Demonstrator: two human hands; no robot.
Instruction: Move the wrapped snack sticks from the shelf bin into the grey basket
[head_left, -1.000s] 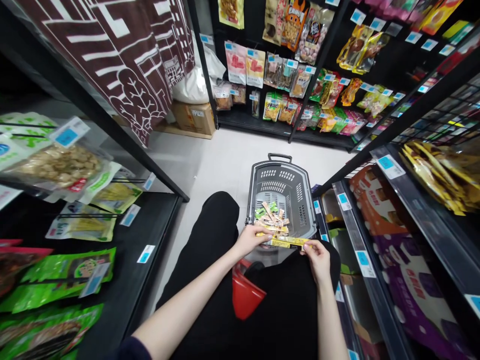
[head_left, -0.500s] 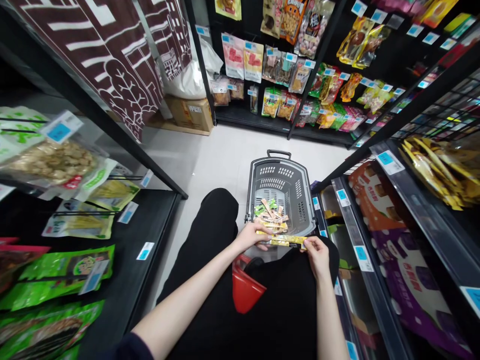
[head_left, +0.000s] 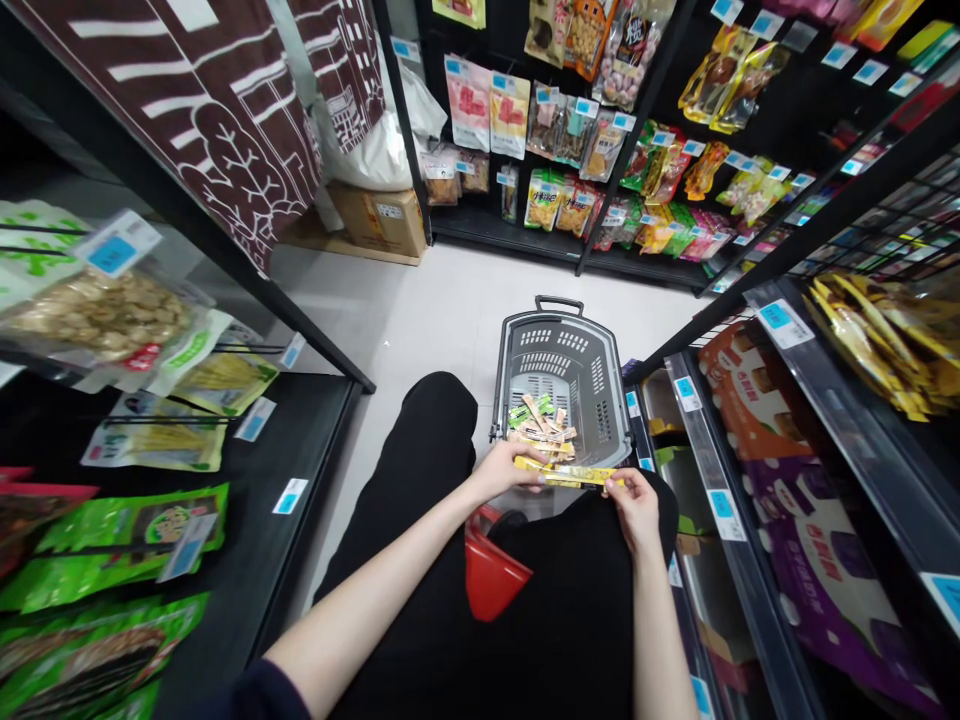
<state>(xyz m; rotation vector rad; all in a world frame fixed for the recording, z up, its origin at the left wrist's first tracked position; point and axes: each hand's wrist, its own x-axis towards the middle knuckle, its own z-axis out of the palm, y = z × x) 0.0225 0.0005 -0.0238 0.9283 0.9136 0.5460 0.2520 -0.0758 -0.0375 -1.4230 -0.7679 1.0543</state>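
Between my two hands, over the near rim of a grey shopping basket [head_left: 611, 400], I hold some long yellow snack packets [head_left: 574, 476]. My left hand [head_left: 504, 470] is closed on their left end. The fingers of my right hand [head_left: 634, 500] pinch the right end. Inside the basket lie several slim snack packets [head_left: 541, 425], mostly tan and yellow with some green ones at the left. Just below my left hand shows a red plastic piece [head_left: 491, 570], close to my black-clad legs.
Shelves with green snack bags [head_left: 127, 540] stand at my left. On the right, a shelf holds purple cartons [head_left: 825, 570] and yellow packets [head_left: 877, 345]. Ahead is a rack of hanging snack bags [head_left: 510, 110], with a cardboard box [head_left: 382, 220] on the floor beside it.
The yellow packets have turned slightly in my fingers, and their right end sits a little higher. Both hands keep their hold and have barely moved.
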